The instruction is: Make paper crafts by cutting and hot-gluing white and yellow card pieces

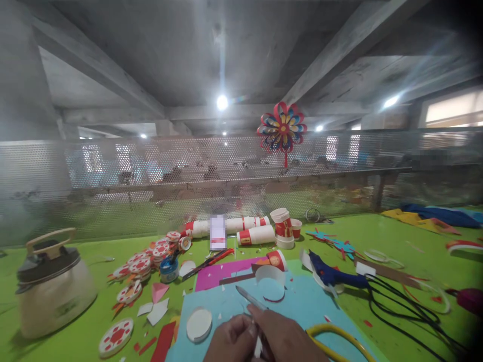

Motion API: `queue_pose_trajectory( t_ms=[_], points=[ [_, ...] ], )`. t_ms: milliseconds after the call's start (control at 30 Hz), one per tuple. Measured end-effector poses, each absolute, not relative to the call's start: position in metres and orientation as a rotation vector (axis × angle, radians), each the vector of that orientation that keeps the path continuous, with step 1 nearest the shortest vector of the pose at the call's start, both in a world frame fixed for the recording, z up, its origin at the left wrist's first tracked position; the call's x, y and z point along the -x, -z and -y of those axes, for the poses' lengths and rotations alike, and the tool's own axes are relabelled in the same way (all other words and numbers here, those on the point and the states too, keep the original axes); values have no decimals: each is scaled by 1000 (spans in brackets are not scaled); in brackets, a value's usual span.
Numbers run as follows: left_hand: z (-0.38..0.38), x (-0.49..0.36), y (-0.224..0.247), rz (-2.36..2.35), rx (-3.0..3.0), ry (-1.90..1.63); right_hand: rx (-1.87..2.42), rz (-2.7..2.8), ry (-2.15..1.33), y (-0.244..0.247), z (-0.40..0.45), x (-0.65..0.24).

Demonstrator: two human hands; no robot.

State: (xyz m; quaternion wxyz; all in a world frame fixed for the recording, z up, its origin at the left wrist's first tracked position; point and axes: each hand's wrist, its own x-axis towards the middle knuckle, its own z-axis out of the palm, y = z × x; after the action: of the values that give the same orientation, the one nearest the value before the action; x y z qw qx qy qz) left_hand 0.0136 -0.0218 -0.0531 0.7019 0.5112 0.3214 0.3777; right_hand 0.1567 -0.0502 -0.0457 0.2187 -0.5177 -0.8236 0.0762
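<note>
My left hand (230, 339) and my right hand (285, 334) meet at the bottom middle, fingers pinched together. A small white piece, apparently paper (258, 347), shows between them; its full shape is hidden. Scissors with a grey blade (251, 297) and a yellow handle (320, 331) pass behind my right hand, which hides their middle. I cannot tell whether that hand touches them. Below lies a light-blue sheet (222, 296), bearing a round white disc (199, 324) left of my hands and a pale cup ring (269, 282) beyond them.
A blue glue gun (335, 274) with a looping black cord (400, 306) lies at right. Paper cups (256, 235) stand and lie at the back. Left are red-and-white decorated discs (116, 337), a blue jar (169, 270) and a large kettle (55, 289). A perforated screen (166, 166) borders the green table.
</note>
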Motion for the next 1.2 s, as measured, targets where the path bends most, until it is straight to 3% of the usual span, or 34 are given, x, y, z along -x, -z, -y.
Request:
queue_pose_trajectory(
  t_ms=[167,400,567,800,1200],
  points=[
    [40,-13,31,-641,-1003,-906,1431,2103,-335,19,67,-151],
    [40,-9,22,-748,-906,-1002,1185,2016,-290,19,63,-151],
    [42,-9,22,-760,-938,-955,1182,1818,-443,19,58,-152],
    [42,-8,19,-711,-935,-874,1195,1572,-926,17,55,-154],
    [41,-3,14,-605,-992,-811,1112,1476,-1084,6,52,-160]
  ],
)
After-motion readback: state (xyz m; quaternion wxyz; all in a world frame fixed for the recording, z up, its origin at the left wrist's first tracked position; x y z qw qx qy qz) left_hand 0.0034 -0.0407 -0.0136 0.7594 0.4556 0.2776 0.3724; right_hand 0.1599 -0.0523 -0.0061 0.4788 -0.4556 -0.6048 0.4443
